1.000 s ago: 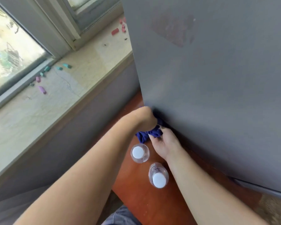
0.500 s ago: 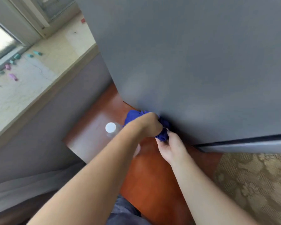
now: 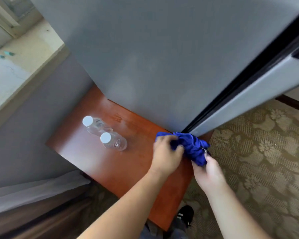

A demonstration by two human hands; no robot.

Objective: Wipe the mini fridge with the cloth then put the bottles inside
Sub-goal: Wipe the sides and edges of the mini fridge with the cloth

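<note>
The grey mini fridge (image 3: 162,57) stands on a reddish wooden table (image 3: 121,166), its door edge with a black seal at the right. A bunched blue cloth (image 3: 192,145) lies at the fridge's lower front corner, by the door seam. My left hand (image 3: 166,154) grips the cloth's left part. My right hand (image 3: 208,171) pinches its lower right end. Two clear bottles with white caps stand on the table to the left: one (image 3: 114,142) nearer, one (image 3: 93,125) behind it.
A pale stone window sill (image 3: 24,59) with small coloured bits runs along the left wall. Patterned carpet (image 3: 259,161) lies right of the table. A dark shoe (image 3: 185,214) shows below the table's front edge.
Both hands and the cloth have slid right along the fridge's bottom edge to the door corner. The view has swung right, so both bottles now show at the left.
</note>
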